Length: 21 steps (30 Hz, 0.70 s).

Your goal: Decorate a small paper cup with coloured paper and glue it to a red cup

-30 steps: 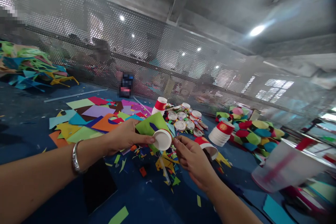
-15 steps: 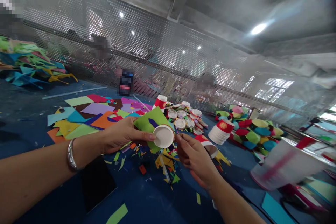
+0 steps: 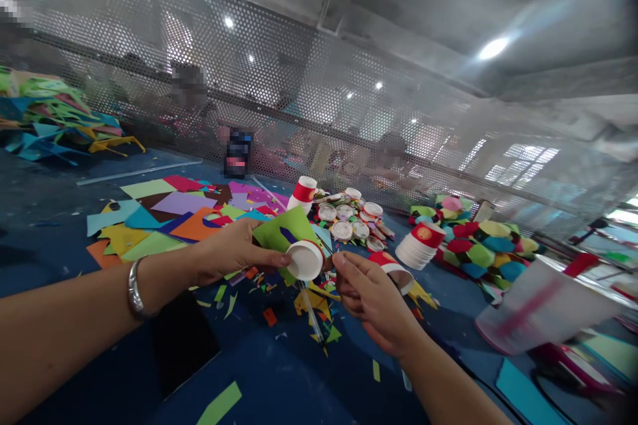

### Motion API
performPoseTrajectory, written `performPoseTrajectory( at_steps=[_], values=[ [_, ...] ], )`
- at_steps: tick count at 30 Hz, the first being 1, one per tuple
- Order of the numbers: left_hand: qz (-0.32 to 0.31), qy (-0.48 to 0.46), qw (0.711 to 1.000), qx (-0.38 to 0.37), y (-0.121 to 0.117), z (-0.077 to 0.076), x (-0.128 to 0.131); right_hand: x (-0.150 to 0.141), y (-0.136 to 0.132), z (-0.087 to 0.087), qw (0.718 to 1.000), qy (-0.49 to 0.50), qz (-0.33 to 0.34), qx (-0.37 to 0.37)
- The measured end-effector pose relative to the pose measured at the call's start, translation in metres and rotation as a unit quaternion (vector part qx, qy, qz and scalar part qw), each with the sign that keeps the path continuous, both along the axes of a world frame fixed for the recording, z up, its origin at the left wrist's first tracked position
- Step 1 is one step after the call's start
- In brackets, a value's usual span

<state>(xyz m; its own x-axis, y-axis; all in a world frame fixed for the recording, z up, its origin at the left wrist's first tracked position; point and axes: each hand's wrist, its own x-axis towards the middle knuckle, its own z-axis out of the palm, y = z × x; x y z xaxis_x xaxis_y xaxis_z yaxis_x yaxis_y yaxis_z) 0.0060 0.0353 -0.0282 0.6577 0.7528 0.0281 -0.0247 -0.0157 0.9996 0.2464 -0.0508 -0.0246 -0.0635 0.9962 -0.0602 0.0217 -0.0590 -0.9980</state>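
My left hand [image 3: 226, 254] grips a small paper cup [image 3: 305, 260] wrapped in green paper [image 3: 284, 231], its white bottom turned toward me. My right hand [image 3: 371, 299] is closed in a pinch right beside the cup's right edge, fingertips touching or almost touching it; what it pinches is too small to name. A silver bracelet [image 3: 133, 289] sits on my left wrist. Both hands hover above a litter of coloured paper scraps [image 3: 309, 309] on the blue table [image 3: 279, 385].
Coloured paper sheets [image 3: 164, 216] lie at left. Cup bottoms and a red-and-white cup [image 3: 303, 194] stand behind the hands. A stack of cups [image 3: 419, 247] lies near paper-covered cups [image 3: 478, 249] at right. A clear container [image 3: 541, 309] is at far right. A perforated metal screen [image 3: 279, 80] backs the table.
The view has tilted slightly. Both hands stay together at the cup; the cup has dropped a little and my right fingertips have closed in on its edge.
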Motion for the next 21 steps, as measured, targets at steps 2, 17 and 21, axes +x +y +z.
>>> performPoseTrajectory(
  at_steps=[2, 17, 21],
  values=[
    [0.003, -0.006, 1.000, -0.008, 0.0003, 0.0010, -0.0003, 0.0014, -0.0001, 0.0000, 1.000, -0.003, -0.001, 0.002],
    [-0.014, 0.057, 0.995, 0.076, 0.0052, -0.0041, -0.0043, 0.0015, -0.0035, 0.0032, 0.999, -0.025, 0.046, -0.004],
    [-0.038, 0.051, 0.994, 0.083, 0.0053, -0.0063, -0.0036, 0.0022, -0.0035, 0.0021, 0.998, -0.023, 0.060, -0.005]
  ],
)
